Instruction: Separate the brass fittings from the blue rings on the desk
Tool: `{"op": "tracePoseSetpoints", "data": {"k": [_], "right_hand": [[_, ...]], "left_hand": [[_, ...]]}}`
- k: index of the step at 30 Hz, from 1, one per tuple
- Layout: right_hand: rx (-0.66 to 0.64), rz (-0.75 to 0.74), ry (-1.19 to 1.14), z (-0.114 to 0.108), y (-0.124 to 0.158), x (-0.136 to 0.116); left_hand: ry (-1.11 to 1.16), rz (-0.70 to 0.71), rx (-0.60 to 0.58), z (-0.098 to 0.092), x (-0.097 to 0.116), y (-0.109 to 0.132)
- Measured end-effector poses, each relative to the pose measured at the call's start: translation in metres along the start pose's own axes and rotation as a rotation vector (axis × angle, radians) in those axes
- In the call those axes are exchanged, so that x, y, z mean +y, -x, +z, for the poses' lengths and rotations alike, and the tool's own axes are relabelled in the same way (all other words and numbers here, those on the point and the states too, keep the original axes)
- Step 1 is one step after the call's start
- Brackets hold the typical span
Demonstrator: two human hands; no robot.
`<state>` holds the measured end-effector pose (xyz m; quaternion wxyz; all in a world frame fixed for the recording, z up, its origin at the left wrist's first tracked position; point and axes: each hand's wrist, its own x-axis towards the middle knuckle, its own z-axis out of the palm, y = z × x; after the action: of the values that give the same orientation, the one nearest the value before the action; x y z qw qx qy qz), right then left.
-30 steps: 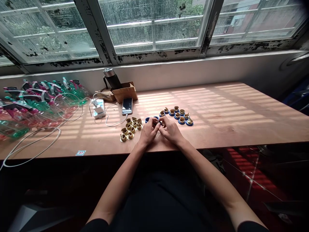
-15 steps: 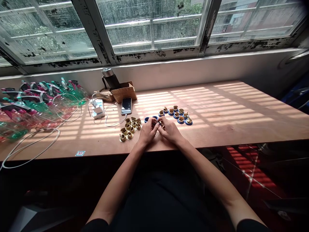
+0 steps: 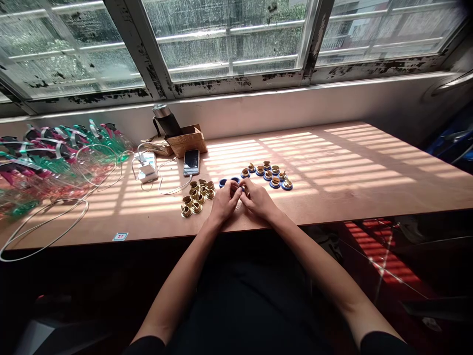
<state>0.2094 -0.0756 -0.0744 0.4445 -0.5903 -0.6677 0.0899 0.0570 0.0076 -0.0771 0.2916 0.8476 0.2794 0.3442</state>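
Observation:
My left hand (image 3: 224, 201) and my right hand (image 3: 257, 198) meet near the front of the wooden table (image 3: 332, 167), fingers curled and pinched together around a small piece I cannot make out. Just left of my left hand lies a cluster of several gold caps (image 3: 195, 196). Two loose blue rings (image 3: 227, 181) sit right behind my fingertips. Beyond my right hand is a group of several gold caps seated in blue rings (image 3: 268, 175).
A phone (image 3: 191, 161) on a white cable lies behind the caps, beside a white charger block (image 3: 147, 167) and a cardboard box (image 3: 186, 139) with a dark flask (image 3: 164, 119). Green and pink plastic items (image 3: 51, 153) fill the left end. White cable loops (image 3: 44, 224) lie at front left.
Both hands stay pinched together at the same spot with only slight finger movement. The view has shifted a little.

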Motion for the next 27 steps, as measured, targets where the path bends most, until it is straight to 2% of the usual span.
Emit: {"op": "tracePoseSetpoints", "data": {"k": [10, 17, 22, 27], "right_hand": [[0.085, -0.066, 0.013, -0.0004, -0.0002, -0.0018], [0.136, -0.095, -0.002, 0.0004, -0.0003, -0.0022], [0.151, -0.146, -0.049, -0.0004, -0.0017, -0.0032], [0.195, -0.132, -0.093, 0.0005, -0.0021, -0.0011]], "left_hand": [[0.087, 0.004, 0.039, -0.0003, 0.0010, -0.0005], [0.116, -0.014, 0.012, 0.0003, -0.0005, -0.0003], [0.150, 0.023, 0.024, -0.0002, 0.0009, -0.0004], [0.156, 0.070, 0.069, 0.0006, -0.0007, -0.0009]]}}
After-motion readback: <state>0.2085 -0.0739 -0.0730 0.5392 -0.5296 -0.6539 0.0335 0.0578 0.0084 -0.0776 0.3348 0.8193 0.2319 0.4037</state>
